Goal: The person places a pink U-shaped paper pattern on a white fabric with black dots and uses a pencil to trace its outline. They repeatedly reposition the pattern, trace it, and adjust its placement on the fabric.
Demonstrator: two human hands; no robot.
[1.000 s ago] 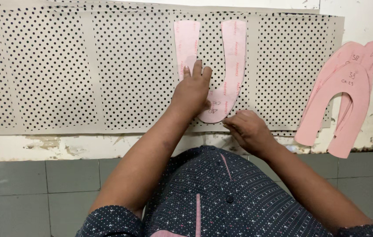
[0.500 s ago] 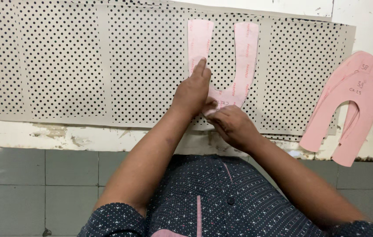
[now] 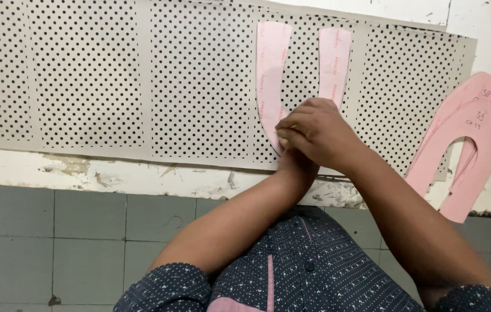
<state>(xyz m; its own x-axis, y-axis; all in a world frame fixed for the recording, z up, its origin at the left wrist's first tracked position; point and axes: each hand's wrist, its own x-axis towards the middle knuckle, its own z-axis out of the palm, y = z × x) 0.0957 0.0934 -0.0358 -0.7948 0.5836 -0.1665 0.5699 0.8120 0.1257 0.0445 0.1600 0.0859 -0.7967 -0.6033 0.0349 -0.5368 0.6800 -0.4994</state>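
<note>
A pink U-shaped paper pattern [image 3: 272,69] lies flat on a beige perforated sheet [image 3: 83,75]. Its two arms point away from me and its curved base is hidden under my hands. My right hand [image 3: 315,133] lies crossed over my left hand, fingers curled at the lower part of the pattern's left arm. I cannot see whether those fingers hold anything. Of my left hand [image 3: 296,166] only the wrist and heel show beneath the right one, so its fingers are hidden.
Several more pink U-shaped patterns [image 3: 476,133] are stacked at the right on the worn white tabletop [image 3: 112,170]. The perforated sheet covers most of the table, with strip seams across it. Grey floor tiles [image 3: 54,231] lie below the table edge.
My right hand has moved up from the table edge and over my left hand, which earlier lay in plain sight on the pattern. The view has shifted a little to the left.
</note>
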